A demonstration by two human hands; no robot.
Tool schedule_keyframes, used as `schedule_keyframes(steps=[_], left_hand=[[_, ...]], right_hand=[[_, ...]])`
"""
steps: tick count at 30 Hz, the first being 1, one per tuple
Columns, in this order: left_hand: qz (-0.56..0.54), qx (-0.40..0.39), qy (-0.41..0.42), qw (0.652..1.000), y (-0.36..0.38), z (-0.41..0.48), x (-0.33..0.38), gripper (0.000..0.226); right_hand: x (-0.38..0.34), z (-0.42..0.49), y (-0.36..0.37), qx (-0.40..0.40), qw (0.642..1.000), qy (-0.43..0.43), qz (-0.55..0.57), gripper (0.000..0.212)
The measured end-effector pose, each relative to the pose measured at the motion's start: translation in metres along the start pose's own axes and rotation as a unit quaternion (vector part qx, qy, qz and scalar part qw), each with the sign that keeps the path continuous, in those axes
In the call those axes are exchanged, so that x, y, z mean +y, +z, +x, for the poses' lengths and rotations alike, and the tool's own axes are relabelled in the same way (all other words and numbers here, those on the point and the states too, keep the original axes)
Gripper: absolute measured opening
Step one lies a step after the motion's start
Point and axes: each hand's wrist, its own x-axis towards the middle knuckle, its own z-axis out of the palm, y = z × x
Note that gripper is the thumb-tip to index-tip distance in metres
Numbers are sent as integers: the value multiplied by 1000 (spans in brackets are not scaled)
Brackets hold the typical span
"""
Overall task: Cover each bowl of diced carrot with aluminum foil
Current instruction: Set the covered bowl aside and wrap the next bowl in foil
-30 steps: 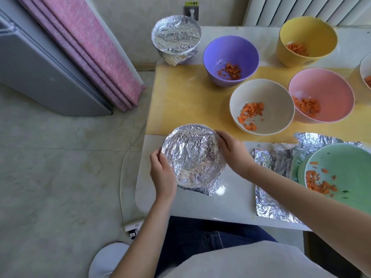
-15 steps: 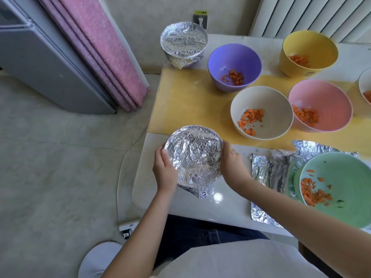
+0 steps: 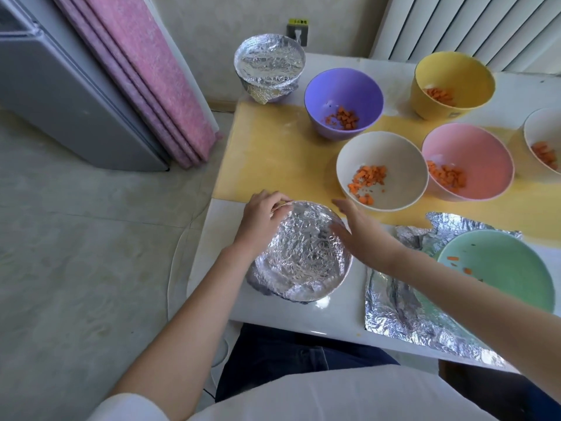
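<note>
Head view, wrapped bowl: the foil-covered bowl (image 3: 303, 256) sits near the left front edge of the table (image 3: 349, 317), between both hands.
Left hand: the left hand (image 3: 261, 221) curls its fingers over the far-left rim, gripping the foil there.
Right hand: the right hand (image 3: 356, 230) is flat, fingers straight, laid against the right rim.
Likely next: the green bowl (image 3: 516, 268), still uncovered, stands on a loose foil sheet (image 3: 394, 314) just right of the right hand, which is the nearer one.
Sheet axis: roughly far to near.
Also uncovered: the purple bowl (image 3: 343, 86) and the yellow bowl (image 3: 452, 74).
</note>
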Motion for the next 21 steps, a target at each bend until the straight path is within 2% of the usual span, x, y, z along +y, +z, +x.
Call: schedule_keyframes(steps=[5,10,12,15,21], left_hand=[[-31,30,-20,999,4,-6,19,38],[44,204,-103,973,9,-59,21,33],[22,208,-136,968,19,-79,19,32],[-79,181,-161,967,33,-91,18,36],[-116,193,-172,959,36,-91,20,34]], right_hand=[[-2,30,9,23,997,-54,-56,38],[13,25,7,12,990,-60,-129,33],[21,16,7,-27,988,-49,-145,32],[28,5,11,-64,985,-30,-160,34],[21,10,28,-11,997,-66,-25,39]])
